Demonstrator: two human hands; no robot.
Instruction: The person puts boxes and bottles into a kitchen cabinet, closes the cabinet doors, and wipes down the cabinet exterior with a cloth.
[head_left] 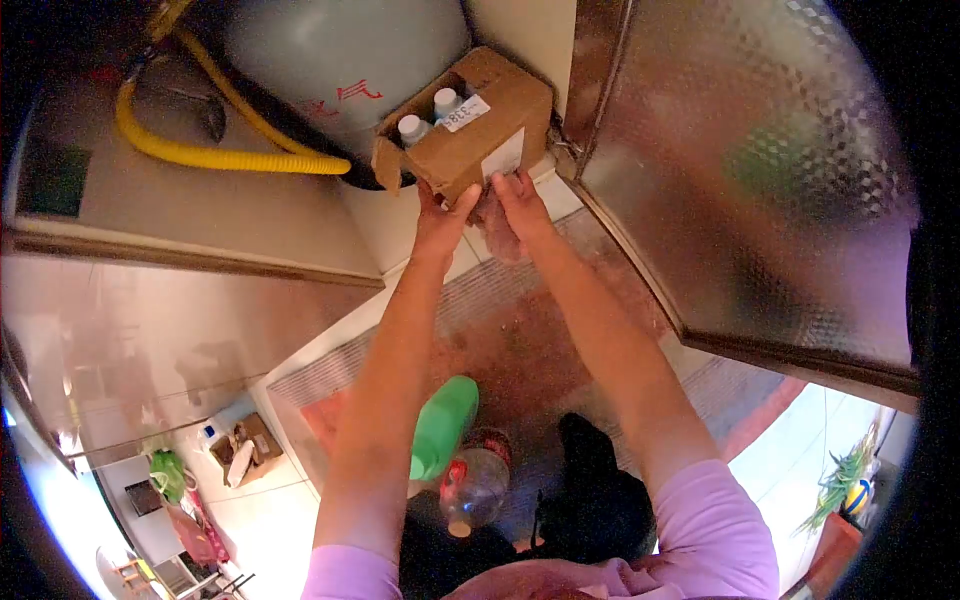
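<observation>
An open cardboard box [450, 165] stands beside a grey gas cylinder [345, 60] inside a low cabinet. Two white-capped bottles [412, 129] show in the box, and white labels are on its side and flap. My left hand [440, 218] grips the lower front edge of the box, thumb in front. My right hand [522, 208] holds the same edge a little to the right. A crumpled, reddish, see-through bag [496, 232] hangs between my hands, partly hidden by them.
A yellow hose [200, 154] runs beside the cylinder. Cabinet doors [740, 190] stand open at both sides. Near my feet on a striped mat [490, 320] are a green bottle [445, 425] and a clear plastic bottle [476, 485]. Another small box [262, 442] is at lower left.
</observation>
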